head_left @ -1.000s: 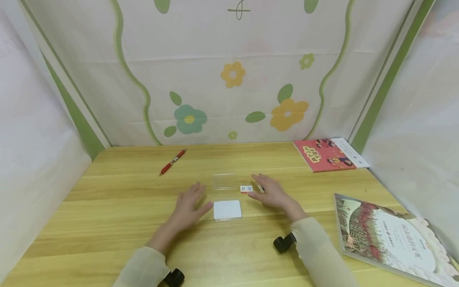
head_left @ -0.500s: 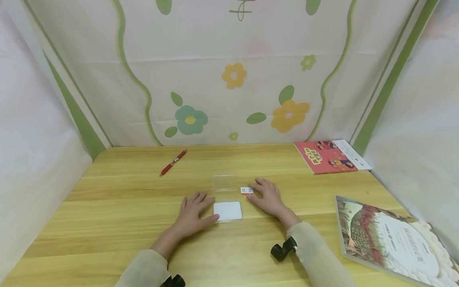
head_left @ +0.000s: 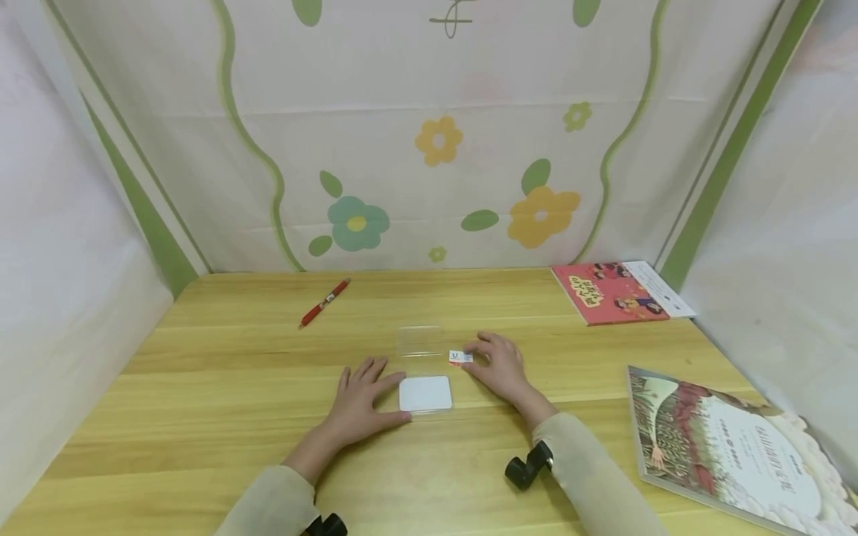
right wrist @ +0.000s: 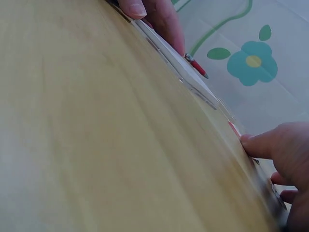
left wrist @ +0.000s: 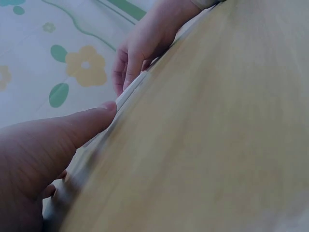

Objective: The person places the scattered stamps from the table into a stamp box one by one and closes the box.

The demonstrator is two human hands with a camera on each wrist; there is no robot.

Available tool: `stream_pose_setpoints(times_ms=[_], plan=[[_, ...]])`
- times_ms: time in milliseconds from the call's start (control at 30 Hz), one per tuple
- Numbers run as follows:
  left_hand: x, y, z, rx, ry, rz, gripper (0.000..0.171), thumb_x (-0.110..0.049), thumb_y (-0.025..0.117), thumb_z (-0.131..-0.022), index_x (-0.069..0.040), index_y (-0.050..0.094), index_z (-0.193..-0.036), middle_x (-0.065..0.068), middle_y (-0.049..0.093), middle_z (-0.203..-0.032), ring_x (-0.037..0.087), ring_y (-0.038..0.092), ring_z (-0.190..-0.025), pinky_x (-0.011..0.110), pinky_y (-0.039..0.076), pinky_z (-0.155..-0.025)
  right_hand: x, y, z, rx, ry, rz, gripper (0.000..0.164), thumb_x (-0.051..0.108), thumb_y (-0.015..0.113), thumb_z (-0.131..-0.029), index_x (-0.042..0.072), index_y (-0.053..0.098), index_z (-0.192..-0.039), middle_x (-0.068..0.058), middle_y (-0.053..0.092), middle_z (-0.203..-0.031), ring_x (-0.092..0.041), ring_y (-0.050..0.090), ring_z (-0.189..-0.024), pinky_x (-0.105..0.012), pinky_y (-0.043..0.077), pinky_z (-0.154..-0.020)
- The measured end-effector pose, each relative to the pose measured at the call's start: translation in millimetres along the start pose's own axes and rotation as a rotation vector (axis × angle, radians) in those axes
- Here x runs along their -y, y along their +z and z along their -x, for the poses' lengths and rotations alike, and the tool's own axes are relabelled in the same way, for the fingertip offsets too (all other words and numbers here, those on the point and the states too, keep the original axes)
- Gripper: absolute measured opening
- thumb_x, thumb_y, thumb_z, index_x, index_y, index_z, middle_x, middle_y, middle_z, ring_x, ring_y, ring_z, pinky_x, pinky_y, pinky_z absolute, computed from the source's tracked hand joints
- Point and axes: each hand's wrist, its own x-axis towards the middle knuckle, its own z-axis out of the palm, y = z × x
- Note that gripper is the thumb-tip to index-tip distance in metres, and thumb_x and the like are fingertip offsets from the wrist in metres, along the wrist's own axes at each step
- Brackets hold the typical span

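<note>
white block (head_left: 425, 393) near to the person, small card (head_left: 459, 356) farther and to the right

the wooden worktop (head_left: 201, 432) carries everything. at its right side lies the large book (head_left: 724, 439), and behind it the red booklet (head_left: 613, 294); both are well apart from the hands.

the left hand (head_left: 360, 406) and the right hand (head_left: 499, 368) are apart from each other, with the white block and the small card between them. the left hand holds the left end of the white block, thumb at the near edge and a finger at the far one. the right hand pinches the right end of the small card.

the white block lies flat, with a clear rim showing under its near edge, and its long axis seems to go from left to right. just beyond it lies the clear tray (head_left: 419, 341), apart from it. the red pen (head_left: 325, 303) is slanted, farther to the left.

the small card is just to the right of the clear tray, its long axis also left to right. in my judgement, the important relation is the diagonal: from the small card, the white block lies to the left and toward the person. the right hand is clearly nearer to the card, the left hand to the block.
</note>
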Motion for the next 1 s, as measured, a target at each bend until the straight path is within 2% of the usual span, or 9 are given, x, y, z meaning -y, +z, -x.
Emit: stream_pose_setpoints(times_ms=[367,633,1000], plan=[[0.1,0.5,-1.0,-0.008,-0.002,-0.005,0.063,-0.056,0.057,-0.072,-0.020,0.050,-0.124,0.014,0.030,-0.135,0.032,0.016,-0.125,0.056,0.001,-0.094,8.8,-2.7,-3.0,0.062,0.038,0.002,0.015,0.021,0.064,-0.076,0.013,0.058,-0.088,-0.015,0.040,-0.127,-0.036,0.026,-0.118,-0.052,0.006,-0.094],[-0.5,0.9,-1.3,-0.009,-0.006,-0.008,0.061,-0.056,0.056,-0.073,-0.020,0.051,-0.123,0.013,0.030,-0.135,0.032,0.016,-0.125,0.056,0.000,-0.094,7.9,-0.8,-1.6,0.056,0.005,-0.021,0.009,0.019,0.064,-0.078,0.014,0.058,-0.083,-0.014,0.043,-0.124,-0.035,0.029,-0.116,-0.055,0.006,-0.094],[0.3,0.5,-1.4,-0.006,-0.001,-0.010,0.062,-0.058,0.053,-0.073,-0.020,0.051,-0.123,0.013,0.030,-0.135,0.031,0.016,-0.125,0.055,0.000,-0.095,7.8,0.9,-2.1,-0.018,-0.060,-0.023,0.009,0.012,0.066,-0.075,0.012,0.060,-0.082,-0.001,0.054,-0.092,-0.024,0.046,-0.096,-0.049,0.020,-0.091]])
